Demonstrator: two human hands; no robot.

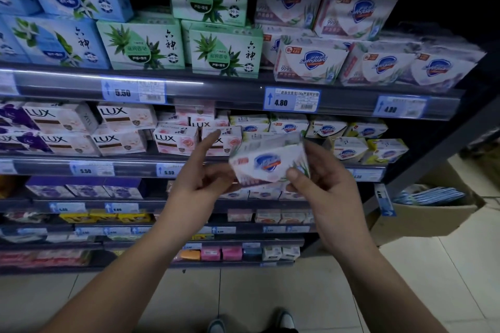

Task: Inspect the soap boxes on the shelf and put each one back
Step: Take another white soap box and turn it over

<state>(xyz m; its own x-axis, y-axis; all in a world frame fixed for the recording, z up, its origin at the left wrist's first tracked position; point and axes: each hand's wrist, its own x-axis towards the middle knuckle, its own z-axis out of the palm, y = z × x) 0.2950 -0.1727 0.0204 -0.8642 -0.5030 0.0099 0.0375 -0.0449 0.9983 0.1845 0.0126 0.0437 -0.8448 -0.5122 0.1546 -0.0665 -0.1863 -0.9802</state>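
the white soap box (pixel 267 163) with the blue shield mark is up in the air in front of the shelves, between both hands. it is tilted, with one corner pointing down. the picture of it is a bit blurry.

the right hand (pixel 328 186) holds the box on its right side. its thumb presses on the front near the bottom corner, and the other fingers wrap round the back, so the box is pinched between them.

the left hand (pixel 201 184) is at the left bottom edge of the box. its thumb and lower fingers touch that edge, but i cannot tell how hard they grip. its pointer finger (pixel 209 140) sticks out straight, up toward the shelf, away from the box.

just behind the box is a shelf rail (pixel 127 167) with price tags that say 5.50. on that shelf sit pink and white lux boxes (pixel 174 140) on the left and small yellow and white boxes (pixel 349 153) with the same blue shield on the right.

one shelf up are big green boxes (pixel 140 47) with plant pictures, blue boxes (pixel 56 40) beside them, and white shield packs (pixel 311 62) on the right. a tag under them says 4.80 (pixel 292 99).

lower shelves hold more small soaps. a brown cardboard box (pixel 433 213) sits on the tile floor at the right. two shoe tips (pixel 284 320) show at the bottom.
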